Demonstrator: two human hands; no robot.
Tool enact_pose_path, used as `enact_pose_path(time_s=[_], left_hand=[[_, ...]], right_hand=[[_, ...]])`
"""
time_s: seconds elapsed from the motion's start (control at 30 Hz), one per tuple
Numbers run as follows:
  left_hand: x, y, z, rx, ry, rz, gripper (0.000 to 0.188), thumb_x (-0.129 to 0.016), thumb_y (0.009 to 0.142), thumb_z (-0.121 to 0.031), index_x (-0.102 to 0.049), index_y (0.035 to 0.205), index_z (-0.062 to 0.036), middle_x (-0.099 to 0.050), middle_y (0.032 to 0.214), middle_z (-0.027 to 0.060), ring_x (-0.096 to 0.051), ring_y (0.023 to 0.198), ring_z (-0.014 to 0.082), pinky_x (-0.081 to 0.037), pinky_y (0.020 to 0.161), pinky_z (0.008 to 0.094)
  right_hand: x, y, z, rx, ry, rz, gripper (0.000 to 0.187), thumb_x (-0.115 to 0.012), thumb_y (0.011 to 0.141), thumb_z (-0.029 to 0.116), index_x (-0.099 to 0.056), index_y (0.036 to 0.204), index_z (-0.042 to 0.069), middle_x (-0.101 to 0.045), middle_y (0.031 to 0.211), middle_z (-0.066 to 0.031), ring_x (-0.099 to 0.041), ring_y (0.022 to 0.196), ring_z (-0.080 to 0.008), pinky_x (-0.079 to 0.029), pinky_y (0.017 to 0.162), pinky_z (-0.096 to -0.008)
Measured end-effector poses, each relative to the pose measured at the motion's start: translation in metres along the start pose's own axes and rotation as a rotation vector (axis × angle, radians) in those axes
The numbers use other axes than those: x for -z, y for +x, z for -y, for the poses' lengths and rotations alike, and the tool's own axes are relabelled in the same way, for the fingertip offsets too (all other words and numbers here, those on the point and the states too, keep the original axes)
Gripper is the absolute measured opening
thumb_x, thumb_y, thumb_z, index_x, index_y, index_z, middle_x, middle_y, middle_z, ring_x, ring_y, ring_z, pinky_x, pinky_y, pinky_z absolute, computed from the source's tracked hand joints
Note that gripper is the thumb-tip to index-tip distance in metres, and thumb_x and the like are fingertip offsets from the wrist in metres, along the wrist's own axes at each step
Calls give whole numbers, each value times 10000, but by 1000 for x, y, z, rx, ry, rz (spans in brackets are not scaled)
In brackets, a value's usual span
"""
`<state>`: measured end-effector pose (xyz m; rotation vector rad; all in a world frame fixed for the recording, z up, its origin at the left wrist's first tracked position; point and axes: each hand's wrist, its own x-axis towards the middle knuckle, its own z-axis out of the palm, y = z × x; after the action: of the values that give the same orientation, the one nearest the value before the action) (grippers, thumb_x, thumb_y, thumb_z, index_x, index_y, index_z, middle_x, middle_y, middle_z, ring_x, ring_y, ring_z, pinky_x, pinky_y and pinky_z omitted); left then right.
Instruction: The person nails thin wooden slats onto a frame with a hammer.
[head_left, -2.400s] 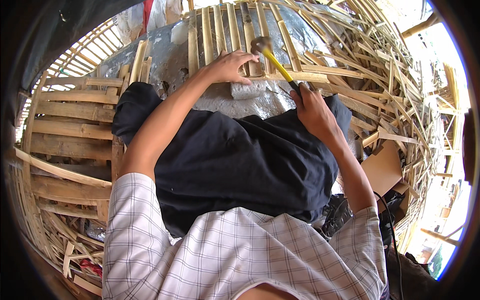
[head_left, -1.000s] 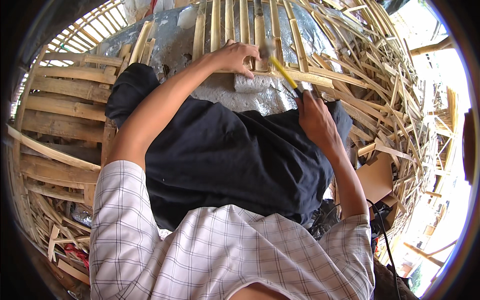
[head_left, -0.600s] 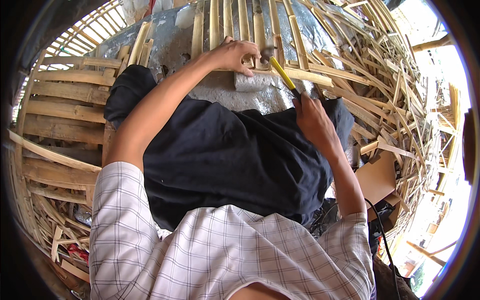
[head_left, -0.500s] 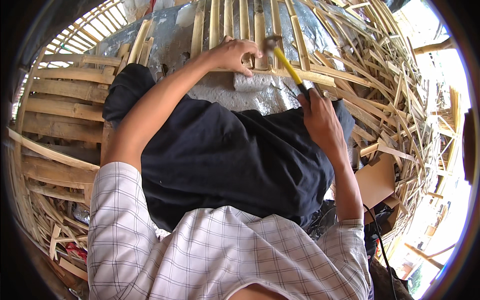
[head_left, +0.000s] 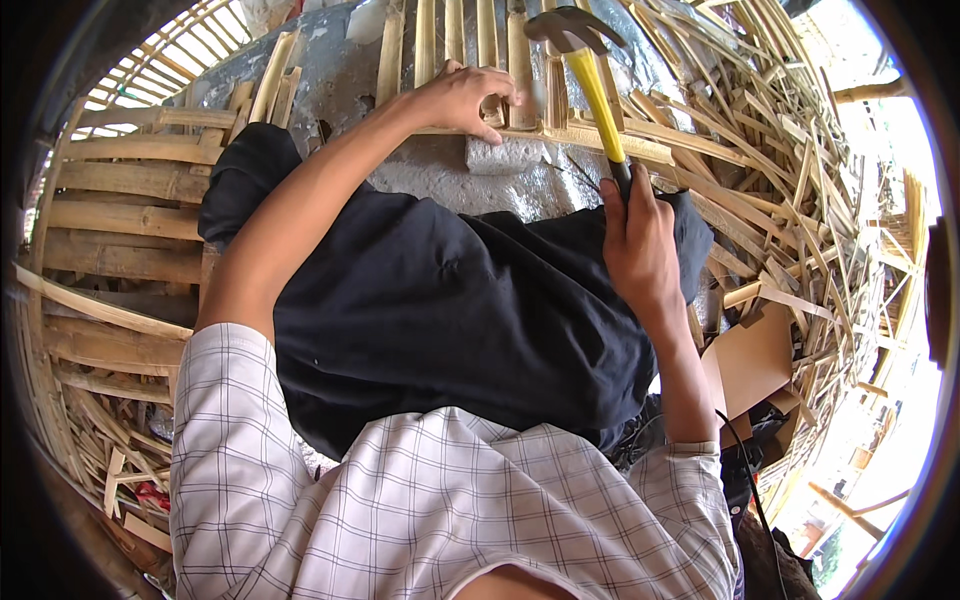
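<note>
My right hand [head_left: 641, 240] grips the black end of a claw hammer [head_left: 597, 98] with a yellow handle. Its dark head is raised above the bamboo slats on the right. My left hand [head_left: 462, 100] is curled around the near end of a bamboo slat [head_left: 520, 65], thumb on the near side and fingers over the top. Whether a nail is between those fingers I cannot make out. Several slats lie side by side, pointing away from me, their near ends on a bamboo cross strip [head_left: 635, 147]. A pale block [head_left: 502, 156] sits under the strip.
Loose bamboo strips [head_left: 770, 170] are heaped along the right. A bamboo slatted panel [head_left: 130, 215] stands at left. An open cardboard box [head_left: 752, 360] and a black cable [head_left: 757, 480] are by my right arm. Dark cloth [head_left: 460, 310] covers my lap.
The hammer head has risen from beside the slats near my left hand, up and slightly right. My left hand stays nearly in place on the slat.
</note>
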<state>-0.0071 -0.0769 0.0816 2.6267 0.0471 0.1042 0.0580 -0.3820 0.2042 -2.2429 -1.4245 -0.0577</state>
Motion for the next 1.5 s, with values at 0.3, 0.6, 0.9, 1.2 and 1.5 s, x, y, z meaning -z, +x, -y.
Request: enact_pose_path(time_s=[0.3, 0.6, 0.9, 1.2, 1.5], left_hand=[[-1, 1, 3, -13, 9, 2, 701, -920, 685, -355, -661, 1296, -131, -604, 1406, 30, -576, 1292, 249, -370, 1032, 511], [-9, 3, 4, -73, 21, -61, 692, -933, 657, -363, -668, 1255, -138, -643, 1256, 43, -585, 1269, 244, -361, 1039, 495], [-11, 18, 17, -27, 18, 6, 481, -647, 932, -420, -642, 1355, -189, -573, 1477, 36, -537, 1372, 234, -381, 1082, 521], [-39, 40, 27, 79, 228, -3, 457, -290, 1113, -444, -445, 1542, -404, -314, 1669, -138, -229, 1573, 202, -58, 1224, 766], [-41, 30, 44, 116, 157, -49, 499, -348, 1124, -348, -298, 1614, -424, -516, 1549, 66, -344, 1527, 238, -164, 1210, 667]], right_hand=[[2, -2, 2, 43, -58, 56, 215, -587, 1042, 174, -502, 1014, -21, -570, 649, -287, -583, 644, -508, -461, 608, -572], [-39, -24, -32, 16, -99, 218, 224, -574, 1046, 186, -494, 1034, -22, -590, 727, -283, -609, 714, -484, -479, 639, -570], [-18, -25, -2, -129, 10, 42, 280, -608, 1038, 238, -516, 1030, -27, -620, 829, -295, -568, 797, -496, -448, 711, -569], [-19, -17, -1, -235, 15, 213, 282, -601, 1041, 227, -519, 960, -30, -614, 809, -327, -582, 826, -536, -426, 727, -607], [-35, -20, 7, -391, 148, 151, 212, -564, 1061, 170, -457, 1117, -5, -611, 757, -295, -590, 693, -515, -430, 596, -584]])
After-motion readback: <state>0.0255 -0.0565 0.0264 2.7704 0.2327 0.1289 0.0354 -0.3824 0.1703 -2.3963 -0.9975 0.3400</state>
